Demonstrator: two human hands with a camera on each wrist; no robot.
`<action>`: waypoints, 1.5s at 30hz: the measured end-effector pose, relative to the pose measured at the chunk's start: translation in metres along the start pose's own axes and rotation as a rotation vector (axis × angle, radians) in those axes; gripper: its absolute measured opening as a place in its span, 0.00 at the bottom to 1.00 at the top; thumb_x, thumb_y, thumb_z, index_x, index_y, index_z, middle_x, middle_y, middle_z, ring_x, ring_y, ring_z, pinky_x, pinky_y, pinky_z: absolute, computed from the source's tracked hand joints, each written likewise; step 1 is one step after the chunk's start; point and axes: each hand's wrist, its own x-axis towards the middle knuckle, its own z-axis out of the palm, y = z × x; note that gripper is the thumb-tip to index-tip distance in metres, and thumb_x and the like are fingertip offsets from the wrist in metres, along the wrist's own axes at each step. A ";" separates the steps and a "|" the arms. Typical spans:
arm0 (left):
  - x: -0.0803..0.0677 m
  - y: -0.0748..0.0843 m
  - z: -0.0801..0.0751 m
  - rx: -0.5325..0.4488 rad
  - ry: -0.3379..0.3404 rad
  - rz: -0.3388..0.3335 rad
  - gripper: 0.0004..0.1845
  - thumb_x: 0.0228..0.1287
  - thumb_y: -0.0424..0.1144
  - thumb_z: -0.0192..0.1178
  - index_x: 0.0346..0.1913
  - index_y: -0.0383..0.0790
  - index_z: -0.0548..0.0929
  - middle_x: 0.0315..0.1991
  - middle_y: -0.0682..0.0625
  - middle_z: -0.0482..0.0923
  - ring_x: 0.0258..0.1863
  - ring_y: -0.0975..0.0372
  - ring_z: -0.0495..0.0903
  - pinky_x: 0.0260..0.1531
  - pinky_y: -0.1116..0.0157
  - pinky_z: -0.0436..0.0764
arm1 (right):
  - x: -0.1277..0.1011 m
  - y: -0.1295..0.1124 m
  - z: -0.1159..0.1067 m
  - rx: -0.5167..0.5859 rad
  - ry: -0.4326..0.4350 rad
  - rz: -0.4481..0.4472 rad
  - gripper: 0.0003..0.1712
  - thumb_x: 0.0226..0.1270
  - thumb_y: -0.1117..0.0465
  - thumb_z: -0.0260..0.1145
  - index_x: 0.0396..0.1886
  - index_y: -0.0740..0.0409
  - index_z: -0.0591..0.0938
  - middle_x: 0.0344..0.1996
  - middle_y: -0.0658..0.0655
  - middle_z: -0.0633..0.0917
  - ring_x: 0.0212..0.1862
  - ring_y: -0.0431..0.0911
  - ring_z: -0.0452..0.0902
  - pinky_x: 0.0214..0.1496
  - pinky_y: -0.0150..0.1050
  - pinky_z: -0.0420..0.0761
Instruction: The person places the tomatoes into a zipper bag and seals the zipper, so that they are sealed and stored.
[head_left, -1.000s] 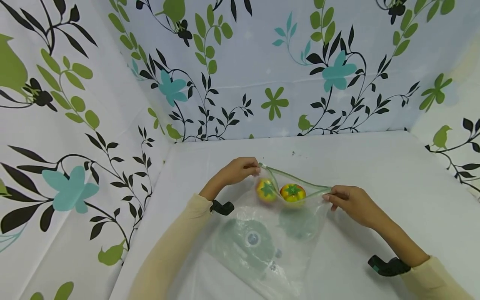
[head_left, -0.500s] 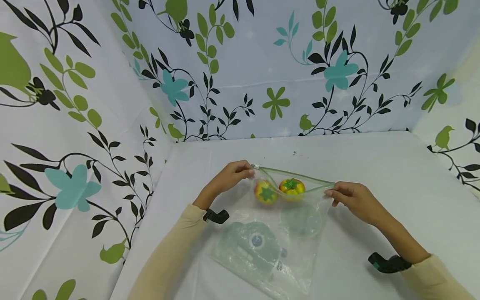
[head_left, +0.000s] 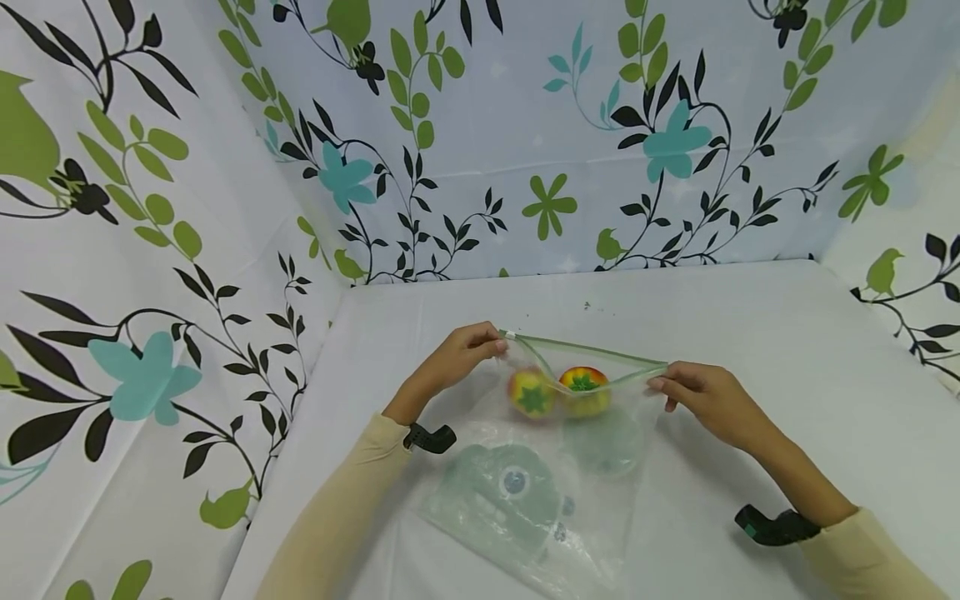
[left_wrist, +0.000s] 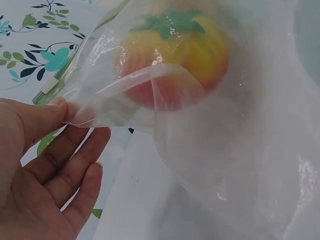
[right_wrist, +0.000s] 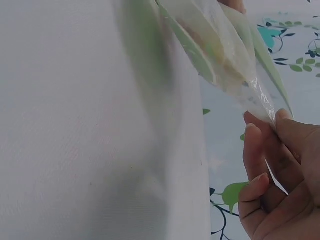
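Observation:
A clear plastic zip bag (head_left: 540, 492) lies on the white table (head_left: 750, 333), its green zip edge (head_left: 592, 350) held up and apart. My left hand (head_left: 465, 354) pinches the bag's left top corner (left_wrist: 67, 107). My right hand (head_left: 693, 392) pinches the right top corner (right_wrist: 267, 107). Two toy tomatoes, yellow and red with green star tops, sit at the mouth of the bag: one on the left (head_left: 531, 394), one on the right (head_left: 583, 388). The left wrist view shows a tomato (left_wrist: 175, 55) close up through the plastic. A green printed figure (head_left: 510, 492) shows on the bag's lower part.
Walls draped in white cloth with green, teal and black leaf print (head_left: 480, 150) close in the table at the back and on both sides. Small dark specks (head_left: 587, 306) lie on the table behind the bag. Black wrist mounts (head_left: 429, 437) (head_left: 776, 525) sit on both cream sleeves.
The bag and both hands have shifted slightly left and toward me. The tomatoes have slid a little lower into the bag, the right one now partly behind the front zip edge.

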 end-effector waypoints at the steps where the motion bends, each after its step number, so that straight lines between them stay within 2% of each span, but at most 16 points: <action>1: -0.001 -0.001 -0.001 -0.010 0.007 -0.008 0.10 0.77 0.44 0.56 0.42 0.41 0.83 0.40 0.48 0.82 0.46 0.57 0.80 0.53 0.52 0.76 | 0.000 0.001 -0.001 0.009 0.004 0.005 0.10 0.76 0.50 0.61 0.39 0.47 0.86 0.26 0.51 0.83 0.31 0.51 0.71 0.27 0.38 0.68; 5: -0.010 -0.004 -0.004 -0.049 0.038 -0.037 0.11 0.76 0.45 0.57 0.42 0.40 0.82 0.41 0.46 0.81 0.48 0.57 0.80 0.55 0.57 0.76 | 0.000 0.003 -0.003 0.037 0.017 0.027 0.12 0.76 0.48 0.61 0.37 0.47 0.86 0.25 0.51 0.83 0.27 0.48 0.66 0.25 0.40 0.66; 13: -0.027 -0.012 -0.004 -0.111 0.077 -0.064 0.12 0.76 0.45 0.57 0.42 0.40 0.82 0.42 0.45 0.81 0.49 0.55 0.78 0.56 0.49 0.73 | 0.006 0.004 -0.003 0.111 -0.001 0.014 0.11 0.76 0.51 0.62 0.36 0.50 0.85 0.26 0.60 0.83 0.27 0.50 0.66 0.26 0.41 0.65; 19: -0.029 -0.013 -0.002 -0.086 0.080 -0.041 0.11 0.76 0.46 0.57 0.41 0.42 0.82 0.41 0.47 0.81 0.46 0.55 0.78 0.52 0.43 0.72 | 0.011 0.001 0.000 0.077 0.000 -0.010 0.11 0.76 0.50 0.62 0.38 0.49 0.85 0.25 0.59 0.84 0.28 0.51 0.69 0.25 0.40 0.66; 23: -0.033 -0.012 -0.003 -0.072 0.100 -0.034 0.11 0.76 0.45 0.57 0.42 0.41 0.82 0.41 0.47 0.82 0.47 0.56 0.79 0.54 0.46 0.73 | 0.012 -0.003 0.000 0.079 -0.003 0.008 0.12 0.76 0.49 0.61 0.39 0.50 0.86 0.25 0.58 0.83 0.29 0.53 0.71 0.26 0.40 0.66; 27: -0.037 -0.013 -0.005 -0.087 0.117 -0.062 0.11 0.76 0.43 0.57 0.42 0.39 0.82 0.42 0.46 0.81 0.49 0.55 0.78 0.56 0.51 0.73 | 0.012 -0.004 -0.002 0.096 -0.016 0.030 0.13 0.76 0.48 0.61 0.39 0.50 0.86 0.26 0.59 0.83 0.30 0.52 0.69 0.28 0.41 0.67; 30: -0.040 -0.011 -0.004 -0.121 0.123 -0.064 0.11 0.77 0.40 0.56 0.43 0.34 0.81 0.42 0.42 0.81 0.49 0.49 0.78 0.56 0.45 0.71 | 0.012 -0.002 -0.002 0.096 -0.026 0.015 0.12 0.76 0.50 0.62 0.38 0.50 0.86 0.27 0.60 0.84 0.32 0.54 0.72 0.29 0.41 0.68; 32: -0.043 -0.004 -0.002 -0.127 0.133 -0.048 0.11 0.77 0.38 0.56 0.42 0.31 0.80 0.42 0.39 0.80 0.48 0.45 0.78 0.54 0.40 0.70 | 0.013 0.000 -0.002 0.075 -0.017 -0.012 0.11 0.76 0.51 0.62 0.37 0.50 0.86 0.26 0.59 0.84 0.33 0.55 0.74 0.30 0.40 0.68; 35: -0.046 0.011 0.000 -0.092 0.157 0.004 0.10 0.77 0.33 0.55 0.41 0.27 0.79 0.41 0.35 0.80 0.45 0.44 0.78 0.49 0.37 0.70 | 0.015 0.002 -0.001 0.020 0.024 -0.050 0.11 0.76 0.52 0.62 0.36 0.49 0.86 0.24 0.56 0.84 0.32 0.54 0.75 0.30 0.39 0.69; 38: -0.049 0.020 0.002 -0.019 0.198 0.040 0.09 0.76 0.31 0.54 0.39 0.27 0.79 0.40 0.35 0.79 0.42 0.47 0.79 0.43 0.43 0.73 | 0.017 0.003 0.001 -0.025 0.064 -0.066 0.11 0.76 0.52 0.62 0.36 0.48 0.87 0.23 0.54 0.84 0.30 0.51 0.75 0.29 0.39 0.69; 40: -0.050 0.020 0.004 0.008 0.224 0.048 0.09 0.76 0.31 0.55 0.38 0.27 0.78 0.40 0.34 0.80 0.41 0.45 0.79 0.41 0.46 0.74 | 0.018 0.004 0.003 -0.033 0.079 -0.066 0.11 0.76 0.52 0.63 0.36 0.49 0.87 0.22 0.53 0.84 0.30 0.50 0.75 0.28 0.38 0.69; 45: -0.049 0.000 0.006 0.037 0.258 0.039 0.09 0.76 0.33 0.56 0.37 0.30 0.79 0.39 0.37 0.80 0.42 0.38 0.78 0.40 0.51 0.75 | 0.020 0.001 0.005 -0.033 0.077 -0.057 0.11 0.75 0.52 0.63 0.37 0.49 0.88 0.23 0.53 0.84 0.30 0.52 0.75 0.27 0.38 0.67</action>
